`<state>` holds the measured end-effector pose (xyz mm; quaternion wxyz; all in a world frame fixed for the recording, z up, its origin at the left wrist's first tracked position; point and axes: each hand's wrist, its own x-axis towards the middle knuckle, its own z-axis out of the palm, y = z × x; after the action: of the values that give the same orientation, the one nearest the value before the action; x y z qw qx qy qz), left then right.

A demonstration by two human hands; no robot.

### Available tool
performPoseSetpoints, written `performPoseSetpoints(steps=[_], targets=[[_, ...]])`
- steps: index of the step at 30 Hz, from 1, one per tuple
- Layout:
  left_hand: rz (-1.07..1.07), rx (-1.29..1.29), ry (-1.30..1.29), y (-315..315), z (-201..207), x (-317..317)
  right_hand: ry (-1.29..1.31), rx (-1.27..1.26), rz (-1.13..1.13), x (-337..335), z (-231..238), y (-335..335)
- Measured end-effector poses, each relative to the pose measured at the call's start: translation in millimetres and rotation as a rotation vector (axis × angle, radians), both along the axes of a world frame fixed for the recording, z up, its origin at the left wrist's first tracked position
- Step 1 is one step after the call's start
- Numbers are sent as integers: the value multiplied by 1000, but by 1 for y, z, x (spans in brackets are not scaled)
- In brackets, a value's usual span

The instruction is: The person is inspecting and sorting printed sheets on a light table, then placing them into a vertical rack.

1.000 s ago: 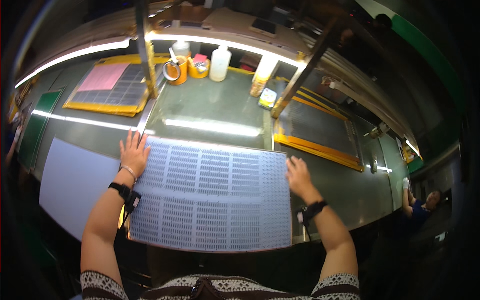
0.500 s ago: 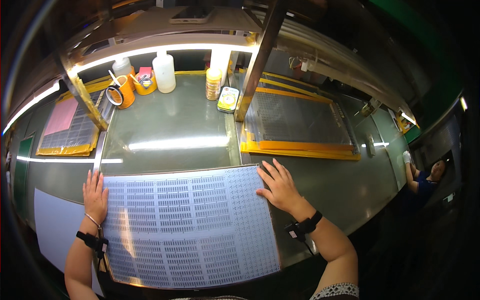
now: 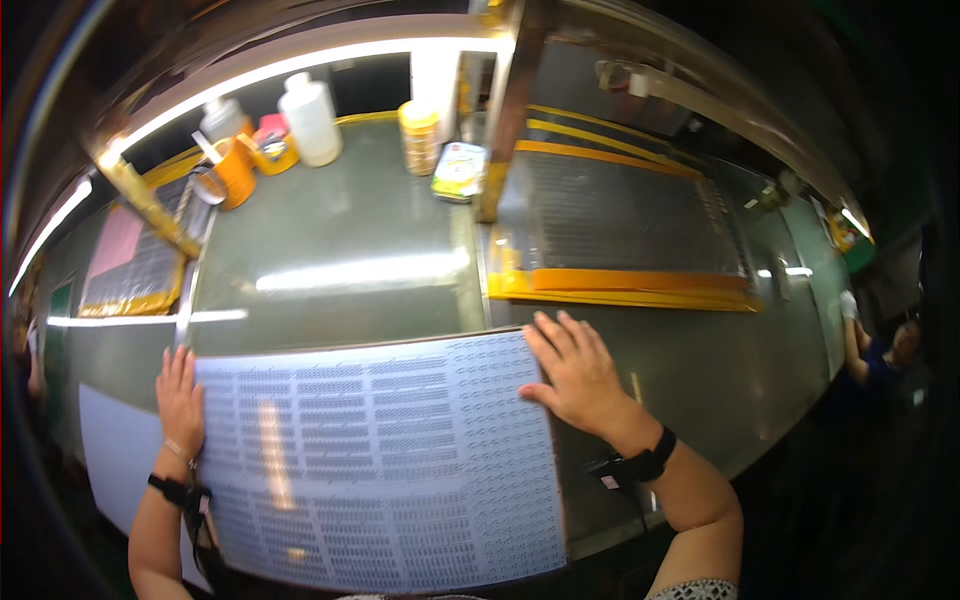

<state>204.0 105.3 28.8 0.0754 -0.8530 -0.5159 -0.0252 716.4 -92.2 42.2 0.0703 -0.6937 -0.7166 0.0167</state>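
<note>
The right hand (image 3: 578, 385) has shifted onto the far-right corner of one patterned panel (image 3: 370, 450), fingers spread, while the left hand (image 3: 181, 405), fingers nearly together, borders its left edge, two bottles (image 3: 312, 125) standing beyond.

A tube light (image 3: 400, 46) glowed along the far side.
Far left, a white bottle (image 3: 313, 128) stood right of an orange cup (image 3: 237, 175); far right lay a yellow-edged dark panel (image 3: 630, 225).

Downward fisheye view, head-worn

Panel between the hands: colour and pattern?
The panel is pale blue with rows of small dark marks; best in head view.
</note>
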Motion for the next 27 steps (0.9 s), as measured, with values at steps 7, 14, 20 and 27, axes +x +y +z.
performPoseSetpoints(steps=[7, 14, 20, 27], targets=[[76, 110, 11, -42, 1, -4, 197, -4, -86, -6, 7, -28], [552, 43, -368, -224, 15, -60, -43, 32, -215, -62, 29, -160], [909, -489, -1276, -261, -10, -93, 49, 99, -446, -137, 40, -215], [765, -679, -1689, -258, -21, -98, 962, 60, -927, -130, -31, -263]])
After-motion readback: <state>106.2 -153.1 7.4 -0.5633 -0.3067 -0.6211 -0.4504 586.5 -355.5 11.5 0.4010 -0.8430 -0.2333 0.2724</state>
